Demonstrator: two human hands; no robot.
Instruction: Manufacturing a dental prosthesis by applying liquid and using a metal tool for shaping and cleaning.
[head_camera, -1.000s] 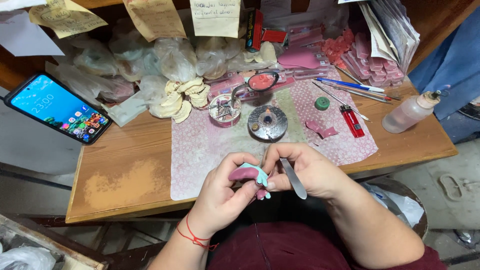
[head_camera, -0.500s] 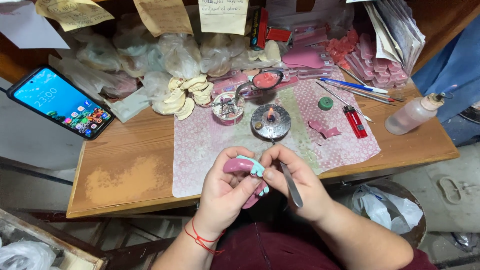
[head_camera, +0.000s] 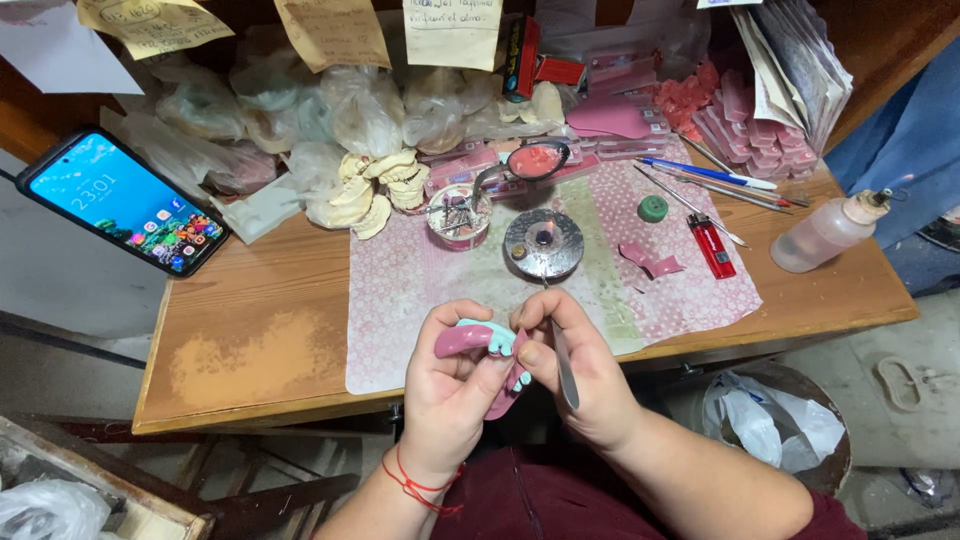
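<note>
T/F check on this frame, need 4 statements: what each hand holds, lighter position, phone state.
1. The left hand holds a pink and pale-blue dental piece. True.
2. The right hand holds a pair of scissors. False: it holds a slim metal tool.
3. A red lighter lies on the patterned mat. True.
4. The phone has a dark screen. False: its screen is lit.

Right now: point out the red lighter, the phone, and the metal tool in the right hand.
red lighter (head_camera: 711, 245), head view, middle of body
phone (head_camera: 127, 201), head view, centre of screen
metal tool (head_camera: 564, 366), head view, mid blade
</note>
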